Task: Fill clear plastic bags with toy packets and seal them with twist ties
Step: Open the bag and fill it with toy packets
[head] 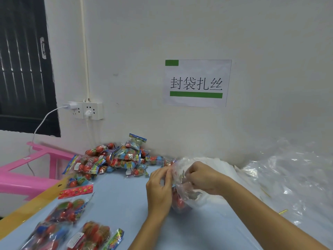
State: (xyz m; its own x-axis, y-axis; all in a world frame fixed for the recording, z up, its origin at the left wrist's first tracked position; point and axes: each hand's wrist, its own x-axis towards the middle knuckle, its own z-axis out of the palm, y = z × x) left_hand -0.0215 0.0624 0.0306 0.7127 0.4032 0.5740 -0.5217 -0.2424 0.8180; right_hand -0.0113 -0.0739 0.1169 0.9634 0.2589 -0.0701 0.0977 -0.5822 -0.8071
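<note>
Wall sign (pixel 197 83): white sheet fixed to the white wall, printed with four black characters, 封袋扎丝, a small green block at its upper left corner and a green bar beneath the characters.

Toy packets (pixel 117 158): loose heap of clear wrappers holding red and blue round toys, with multicoloured header cards; printing on the headers too small to read. Heap lies at the far edge of the blue table (pixel 126 199), against the wall, left of both hands.

Filled bags (pixel 70 222): several clear bags of red and blue toys at the near left of the table, blurred; a white label on one is unreadable.

Clear plastic bag (pixel 182 192): held upright between the two hands, red toys visible in its lower part, base resting on the table.

Left hand (pixel 159 188): on the left side of the bag, fingers curled and pinching its gathered upper plastic.

Right hand (pixel 201 176): on the right side, fingers curled into the same gathered plastic at the top of the bag.

Pile of empty clear bags (pixel 292 177): crumpled plastic on the right of the table, with a yellow twist tie (pixel 282 212) lying at its near edge.

Wall sockets (pixel 87 110): two white outlets, a charger and a plug inserted.

Pink plastic frame (pixel 32 170): left of the table.
</note>
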